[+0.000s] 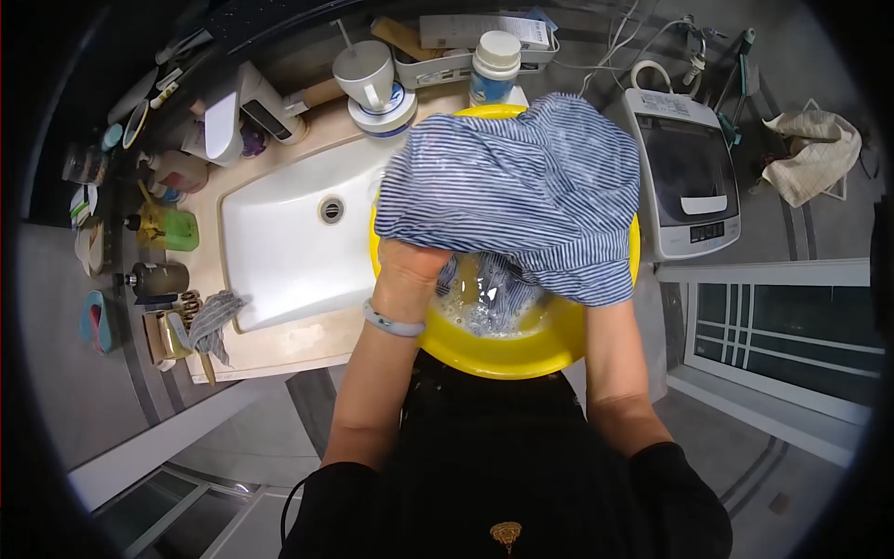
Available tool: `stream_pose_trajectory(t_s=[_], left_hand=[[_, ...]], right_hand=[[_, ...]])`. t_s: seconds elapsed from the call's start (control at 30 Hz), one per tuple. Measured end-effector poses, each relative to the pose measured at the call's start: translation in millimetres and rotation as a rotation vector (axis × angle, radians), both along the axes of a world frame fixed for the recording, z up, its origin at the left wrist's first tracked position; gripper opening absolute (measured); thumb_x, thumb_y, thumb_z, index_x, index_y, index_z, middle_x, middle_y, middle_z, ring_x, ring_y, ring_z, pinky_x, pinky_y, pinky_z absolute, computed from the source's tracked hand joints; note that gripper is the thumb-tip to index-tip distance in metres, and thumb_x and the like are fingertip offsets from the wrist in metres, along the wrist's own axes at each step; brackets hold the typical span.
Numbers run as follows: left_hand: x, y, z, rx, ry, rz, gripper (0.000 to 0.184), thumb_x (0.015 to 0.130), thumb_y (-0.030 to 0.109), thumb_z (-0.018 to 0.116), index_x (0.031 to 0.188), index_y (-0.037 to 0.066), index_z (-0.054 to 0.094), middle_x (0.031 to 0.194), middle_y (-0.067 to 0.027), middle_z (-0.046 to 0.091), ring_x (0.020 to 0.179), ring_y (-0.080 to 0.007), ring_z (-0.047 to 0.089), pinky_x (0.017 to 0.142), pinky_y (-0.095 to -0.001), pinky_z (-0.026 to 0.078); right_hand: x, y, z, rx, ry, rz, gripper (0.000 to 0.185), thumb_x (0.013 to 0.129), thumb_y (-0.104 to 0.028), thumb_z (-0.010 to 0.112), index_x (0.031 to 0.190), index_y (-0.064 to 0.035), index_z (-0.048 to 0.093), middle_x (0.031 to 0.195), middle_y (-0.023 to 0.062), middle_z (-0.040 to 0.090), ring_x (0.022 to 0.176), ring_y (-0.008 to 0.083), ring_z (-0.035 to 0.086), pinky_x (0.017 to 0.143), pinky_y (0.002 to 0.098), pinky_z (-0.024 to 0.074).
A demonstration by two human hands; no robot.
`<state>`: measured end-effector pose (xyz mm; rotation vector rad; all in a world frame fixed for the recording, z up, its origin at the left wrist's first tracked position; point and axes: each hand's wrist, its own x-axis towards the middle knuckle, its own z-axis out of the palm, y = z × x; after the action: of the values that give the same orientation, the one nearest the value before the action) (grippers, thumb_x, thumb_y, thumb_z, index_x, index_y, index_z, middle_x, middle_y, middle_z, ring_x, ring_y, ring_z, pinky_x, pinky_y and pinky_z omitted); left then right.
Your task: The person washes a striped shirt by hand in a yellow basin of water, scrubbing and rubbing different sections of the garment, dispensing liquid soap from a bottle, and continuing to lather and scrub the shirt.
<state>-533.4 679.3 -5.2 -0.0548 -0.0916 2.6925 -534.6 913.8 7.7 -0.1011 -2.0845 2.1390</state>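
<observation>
A wet blue-and-white striped garment [521,177] is bunched up and raised over a yellow basin [507,359]. My left hand [414,261] holds its lower left edge, the fingers tucked out of sight under the fabric. On the other side, the cloth covers my right hand and bears on it; only the wrist and forearm show below. Part of the fabric [503,298] hangs down or lies in sudsy water inside the basin. I cannot tell which. A pale band [393,323] circles my left wrist.
Left of the basin is a white sink [289,233] with bottles, a grey cloth [216,321] and other items around it. A white mug [364,73] and a white-capped jar [494,67] stand behind. A small washing machine [687,172] is at the right, near a hanging beige cloth [812,154].
</observation>
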Motion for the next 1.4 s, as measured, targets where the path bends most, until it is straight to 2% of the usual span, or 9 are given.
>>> stream_pose_trajectory(t_s=[0.13, 0.2, 0.27, 0.33, 0.83, 0.97, 1.07, 1.37, 1.4], left_hand=[[3.1, 35.4, 4.0, 0.102, -0.072, -0.043, 0.039, 0.095, 0.027, 0.035, 0.122, 0.004, 0.049, 0.124, -0.0135, 0.052, 0.113, -0.0321, 0.049, 0.101, -0.0439, 0.038], [12.1, 77.0, 21.9, -0.310, -0.458, 0.031, 0.041, 0.095, 0.033, 0.038, 0.127, 0.009, 0.048, 0.131, -0.0114, 0.048, 0.119, -0.0292, 0.044, 0.104, -0.0438, 0.034], [37.2, 114.2, 10.4, -0.403, -0.434, -0.042, 0.045, 0.096, 0.038, 0.032, 0.129, 0.011, 0.046, 0.131, -0.0091, 0.048, 0.121, -0.0265, 0.044, 0.105, -0.0429, 0.033], [59.6, 134.0, -35.5, -0.229, -0.335, -0.089, 0.049, 0.093, 0.041, 0.040, 0.130, 0.010, 0.045, 0.133, -0.0089, 0.046, 0.122, -0.0255, 0.043, 0.103, -0.0412, 0.035], [16.3, 32.4, 9.3, -1.263, 0.227, -0.111, 0.058, 0.089, 0.044, 0.046, 0.133, 0.007, 0.040, 0.137, -0.0123, 0.040, 0.126, -0.0262, 0.038, 0.105, -0.0405, 0.032], [-63.7, -2.5, 31.4, -1.547, 0.392, -0.089, 0.060, 0.088, 0.044, 0.048, 0.134, 0.007, 0.039, 0.138, -0.0131, 0.038, 0.127, -0.0264, 0.036, 0.105, -0.0402, 0.031], [9.9, -47.2, 40.8, -1.755, 0.512, -0.052, 0.063, 0.087, 0.045, 0.049, 0.135, 0.006, 0.038, 0.139, -0.0138, 0.037, 0.128, -0.0265, 0.035, 0.105, -0.0401, 0.030], [38.7, 34.9, 54.3, -2.322, 0.812, 0.046, 0.069, 0.084, 0.046, 0.053, 0.136, 0.004, 0.035, 0.142, -0.0158, 0.033, 0.130, -0.0270, 0.032, 0.106, -0.0396, 0.028], [34.7, 59.5, 51.5, -2.428, 0.895, 0.185, 0.054, 0.089, 0.032, 0.052, 0.132, 0.002, 0.042, 0.135, -0.0153, 0.042, 0.122, -0.0283, 0.041, 0.106, -0.0348, 0.027]], right_hand=[[40.6, -13.4, 5.9, 0.040, 0.032, -0.005, 0.055, 0.087, -0.031, 0.059, 0.130, -0.0009, 0.042, 0.126, 0.0123, 0.048, 0.116, 0.0252, 0.045, 0.103, 0.0303, 0.0299], [21.6, -25.1, 8.8, 0.067, 0.045, -0.001, 0.055, 0.087, -0.031, 0.060, 0.130, -0.0010, 0.041, 0.126, 0.0123, 0.048, 0.116, 0.0251, 0.045, 0.103, 0.0303, 0.0298], [27.2, -32.4, 11.4, 0.092, 0.060, 0.006, 0.056, 0.087, -0.031, 0.060, 0.130, -0.0010, 0.041, 0.126, 0.0122, 0.048, 0.116, 0.0251, 0.045, 0.104, 0.0303, 0.0297], [37.5, -38.3, 12.8, 0.115, 0.071, 0.010, 0.056, 0.086, -0.031, 0.060, 0.130, -0.0011, 0.041, 0.127, 0.0122, 0.048, 0.116, 0.0251, 0.045, 0.104, 0.0304, 0.0296], [12.7, -45.0, 21.3, 0.225, 0.116, -0.093, 0.058, 0.085, -0.030, 0.062, 0.130, -0.0014, 0.041, 0.127, 0.0121, 0.048, 0.117, 0.0249, 0.045, 0.104, 0.0306, 0.0288], [-11.2, -59.1, 23.7, 0.231, 0.128, -0.096, 0.058, 0.085, -0.030, 0.062, 0.130, -0.0015, 0.041, 0.127, 0.0121, 0.048, 0.117, 0.0249, 0.044, 0.104, 0.0307, 0.0286], [5.5, -54.7, 23.1, 0.240, 0.146, -0.080, 0.058, 0.084, -0.030, 0.063, 0.130, -0.0016, 0.041, 0.127, 0.0121, 0.048, 0.117, 0.0249, 0.044, 0.104, 0.0307, 0.0285], [8.0, -72.6, 22.7, 0.326, 0.169, 0.010, 0.060, 0.084, -0.030, 0.064, 0.131, -0.0017, 0.041, 0.127, 0.0120, 0.048, 0.117, 0.0247, 0.044, 0.105, 0.0309, 0.0280], [18.7, -75.4, 22.6, 0.336, 0.175, 0.021, 0.060, 0.083, -0.030, 0.064, 0.131, -0.0018, 0.041, 0.127, 0.0120, 0.048, 0.118, 0.0247, 0.044, 0.105, 0.0309, 0.0279]])
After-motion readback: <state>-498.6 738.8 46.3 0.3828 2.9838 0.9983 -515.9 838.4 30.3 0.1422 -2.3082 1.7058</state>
